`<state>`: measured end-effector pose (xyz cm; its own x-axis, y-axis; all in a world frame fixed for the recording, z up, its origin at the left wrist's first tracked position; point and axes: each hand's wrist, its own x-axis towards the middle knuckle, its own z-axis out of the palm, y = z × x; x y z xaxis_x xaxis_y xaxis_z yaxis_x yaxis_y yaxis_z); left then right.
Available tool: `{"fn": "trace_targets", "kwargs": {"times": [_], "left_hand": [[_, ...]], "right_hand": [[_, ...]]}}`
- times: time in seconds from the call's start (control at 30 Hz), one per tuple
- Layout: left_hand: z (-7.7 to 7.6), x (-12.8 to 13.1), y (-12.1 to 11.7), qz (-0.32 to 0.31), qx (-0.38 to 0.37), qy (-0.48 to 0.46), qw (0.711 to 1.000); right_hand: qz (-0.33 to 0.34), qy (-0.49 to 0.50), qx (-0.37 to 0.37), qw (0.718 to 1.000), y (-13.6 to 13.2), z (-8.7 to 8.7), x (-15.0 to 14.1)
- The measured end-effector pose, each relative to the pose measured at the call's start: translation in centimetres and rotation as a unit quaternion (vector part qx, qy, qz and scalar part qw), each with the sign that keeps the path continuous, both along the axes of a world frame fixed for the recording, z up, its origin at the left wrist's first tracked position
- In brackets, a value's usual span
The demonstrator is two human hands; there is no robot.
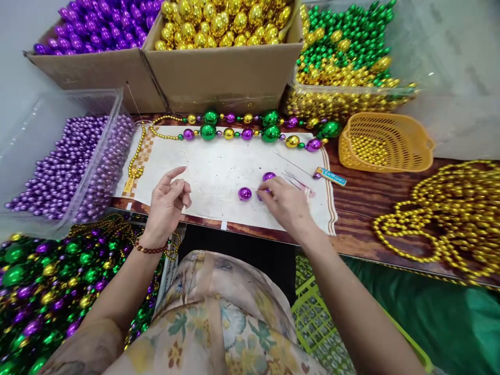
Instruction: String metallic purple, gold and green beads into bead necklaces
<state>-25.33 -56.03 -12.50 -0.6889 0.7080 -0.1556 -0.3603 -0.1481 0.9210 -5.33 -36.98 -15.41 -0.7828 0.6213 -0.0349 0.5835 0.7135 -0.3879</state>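
Note:
Above the left part of the white cloth (pixel 213 177), my left hand (pixel 169 197) has its index finger stretched out and the thumb pressed to the curled fingers. Whatever lies in that pinch is too thin or hidden to name. My right hand (pixel 287 203) closes its fingertips on a shiny purple bead, mostly covered by the fingers. Close beside it on the cloth are two more purple beads, one to the left (pixel 245 194) and one just behind (pixel 269 176). A strung necklace of green, gold and purple beads (pixel 208 132) stretches along the cloth's far edge.
Cardboard boxes of purple (pixel 105 26) and gold beads (pixel 219 25) stand behind. Clear bins hold lilac beads (pixel 66 166) and green-and-gold beads (pixel 347 47). An orange basket (pixel 410 135), gold strands (pixel 449 213), a blue-labelled packet (pixel 332 176) and a long needle (pixel 292 163) lie right.

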Motion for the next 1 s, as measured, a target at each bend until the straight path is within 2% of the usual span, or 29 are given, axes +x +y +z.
{"fn": "trace_targets", "kwargs": {"times": [0.07, 0.17, 0.27, 0.37, 0.53, 0.7, 0.83, 0.93, 1.0], "left_hand": [[0.5, -0.4, -0.8, 0.006, 0.006, 0.013, 1.0], [0.7, -0.6, -1.6, 0.003, -0.003, 0.009, 1.0], [0.1, -0.8, -2.5, 0.012, -0.019, -0.007, 1.0], [-0.9, -1.4, -3.6, 0.03, -0.033, -0.022, 0.999], [-1.6, -3.0, -4.8, 0.048, -0.045, -0.03, 0.997], [-0.2, -4.8, -4.1, 0.042, -0.037, 0.002, 0.998], [0.9, -5.8, -3.8, 0.045, -0.024, 0.028, 0.998], [1.0, -6.3, -4.1, 0.051, -0.017, 0.036, 0.998], [0.8, -6.8, -4.1, 0.056, -0.021, 0.041, 0.997]], "right_hand": [[0.068, -0.009, -0.059, 0.996, -2.0, 0.6, -2.9], [0.127, -0.045, -0.085, 0.987, -3.8, 0.7, -7.5], [0.155, -0.076, -0.086, 0.981, -4.5, -0.1, -10.9], [0.163, -0.09, -0.077, 0.98, -5.0, -1.3, -12.6], [0.15, -0.104, -0.059, 0.981, -5.9, -2.3, -13.7], [0.148, -0.08, -0.064, 0.984, -6.0, -2.5, -14.3], [0.132, -0.041, -0.094, 0.986, -4.3, -2.7, -14.1], [0.065, 0.063, -0.204, 0.975, -2.7, -2.0, -13.2], [0.007, 0.171, -0.319, 0.932, -2.3, -0.7, -12.1]]}}
